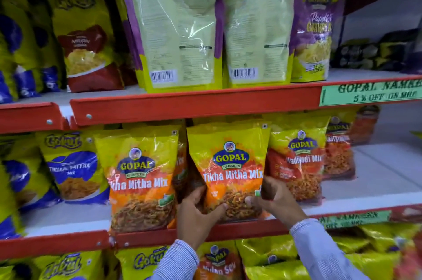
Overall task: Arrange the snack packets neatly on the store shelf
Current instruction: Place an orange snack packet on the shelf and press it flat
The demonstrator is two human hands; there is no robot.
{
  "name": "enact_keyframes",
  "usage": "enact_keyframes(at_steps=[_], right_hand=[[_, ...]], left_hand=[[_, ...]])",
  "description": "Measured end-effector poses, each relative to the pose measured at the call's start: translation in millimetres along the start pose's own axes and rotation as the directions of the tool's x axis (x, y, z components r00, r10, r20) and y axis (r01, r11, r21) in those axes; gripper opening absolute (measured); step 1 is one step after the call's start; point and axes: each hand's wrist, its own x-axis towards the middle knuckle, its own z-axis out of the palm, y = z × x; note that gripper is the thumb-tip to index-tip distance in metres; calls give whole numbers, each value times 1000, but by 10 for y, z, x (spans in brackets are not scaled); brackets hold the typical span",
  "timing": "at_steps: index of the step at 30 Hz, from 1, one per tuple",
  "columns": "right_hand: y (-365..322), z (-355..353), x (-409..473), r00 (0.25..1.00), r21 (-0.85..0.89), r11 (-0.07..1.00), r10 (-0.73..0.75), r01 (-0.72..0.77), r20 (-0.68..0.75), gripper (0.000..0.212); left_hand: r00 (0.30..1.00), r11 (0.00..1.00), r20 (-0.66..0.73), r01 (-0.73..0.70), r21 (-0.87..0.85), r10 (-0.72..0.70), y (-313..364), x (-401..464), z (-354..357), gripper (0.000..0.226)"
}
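Observation:
An orange and yellow Tikha Mitha Mix packet (pixel 230 165) stands upright on the middle shelf (pixel 228 230), near its front edge. My left hand (pixel 196 213) grips its lower left corner and my right hand (pixel 274 199) grips its lower right side. A second Tikha Mitha Mix packet (pixel 139 179) stands just to the left, touching the shelf's red lip. To the right stands a red and yellow Madrasi Mix packet (pixel 296 163), partly behind my right hand. More packets are hidden behind these.
Blue and yellow Gokul packets (pixel 73 165) fill the left of the middle shelf. On the upper shelf (pixel 194 103) two large packets (pixel 175 28) show their backs. Bare white shelf surface (pixel 376 177) lies at the right. The bottom shelf holds several packets (pixel 262 254).

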Motion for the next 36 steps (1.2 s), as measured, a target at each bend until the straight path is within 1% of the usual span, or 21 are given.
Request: enact_keyframes(at_steps=[2,3,4,5,6,7,8,9,10,11,12,14,15,17,21,23,24,27,29,31,36], right_hand=[[-35,11,-43,996,-49,998,-42,39,-77,78],[-96,25,-76,981,-124,989,-100,80,-164,80],[-179,31,-97,937,-236,963,-199,133,-286,75],[-294,37,-101,853,-372,910,-336,185,-398,65],[-419,41,-71,745,-513,826,-490,232,-453,54],[-565,42,-11,652,-627,734,-614,263,-445,43],[-683,45,87,602,-713,643,-695,278,-392,36],[-785,45,201,590,-779,562,-740,278,-323,31],[-856,33,327,598,-836,488,-758,252,-262,28],[-913,29,437,619,-883,424,-754,202,-220,26],[-954,28,530,645,-917,372,-738,141,-200,24],[-1022,34,656,690,-953,300,-698,36,-194,22],[-1044,40,698,704,-961,278,-685,17,-186,20],[-1069,50,748,725,-976,218,-674,7,-145,17],[-1096,35,831,749,-995,103,-658,-7,-74,24],[-1088,37,870,736,-995,102,-672,-18,-82,27],[-1065,44,880,717,-993,120,-692,-7,-89,27],[-940,91,786,652,-974,213,-749,72,-116,31],[-872,150,639,668,-964,245,-735,101,-117,42],[-811,235,479,689,-957,254,-719,140,-90,52],[-529,574,47,723,-950,249,-690,190,-37,69]], left_hand=[[995,987,-60,-74,144,83,124,-49,-16,87],[981,964,-102,-139,226,166,206,-74,-32,94],[952,930,-137,-223,294,272,309,-78,-52,95],[905,876,-154,-322,360,396,429,-58,-63,90],[835,795,-155,-423,434,528,547,-8,-62,81],[753,694,-129,-508,510,646,637,76,-51,71],[682,599,-95,-556,576,725,736,181,-37,62],[632,522,-67,-571,634,772,816,307,-27,54],[600,462,-48,-559,689,798,898,427,-19,48],[591,420,-31,-535,734,806,973,536,-15,44],[603,392,-9,-506,768,798,1040,619,-18,43],[667,354,46,-451,820,744,1148,723,-33,49],[693,330,69,-425,843,717,1175,765,-43,52],[712,270,92,-378,886,696,1204,808,-55,53],[681,182,102,-333,925,725,1222,883,-22,48],[672,169,114,-341,925,731,1219,915,-11,51],[673,184,117,-359,915,731,1221,918,-7,52],[663,220,119,-405,888,739,1192,845,-31,52],[619,201,149,-459,866,771,1134,749,-94,51],[598,183,167,-478,859,784,1046,600,-203,49],[637,113,253,-476,872,728,594,94,-572,56]])
